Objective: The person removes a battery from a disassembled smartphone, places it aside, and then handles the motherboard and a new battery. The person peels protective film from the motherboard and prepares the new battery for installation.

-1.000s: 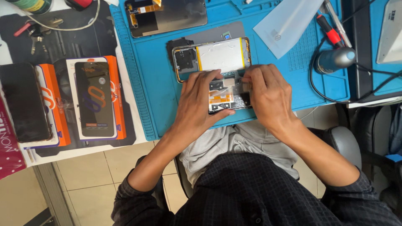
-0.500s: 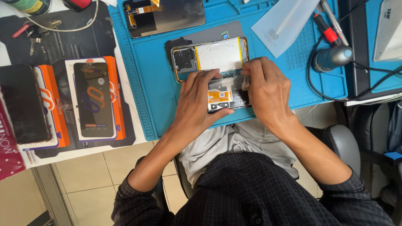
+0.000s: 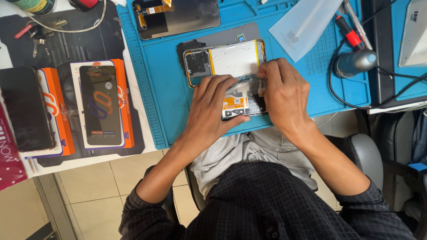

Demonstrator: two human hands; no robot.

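An opened phone body [image 3: 227,60] with a white battery lies on the blue work mat [image 3: 164,98]. Just below it sits a screen assembly [image 3: 242,106] with an orange flex strip, face down. My left hand [image 3: 211,109] lies flat over the assembly's left part and presses it down. My right hand [image 3: 284,95] rests on its right end, fingertips pinched on a clear film or thin strip at the edge where assembly and phone body meet.
Another detached screen [image 3: 178,18] lies at the mat's top. A clear bag [image 3: 304,24], red-handled screwdrivers [image 3: 349,31] and a grey round tool [image 3: 356,62] with black cable sit right. Orange phone boxes [image 3: 102,104], a dark phone [image 3: 24,109] and keys [image 3: 38,33] lie left.
My right hand's fingertips have shifted up to the assembly's upper right edge and pinch there. My left hand stays pressed in place.
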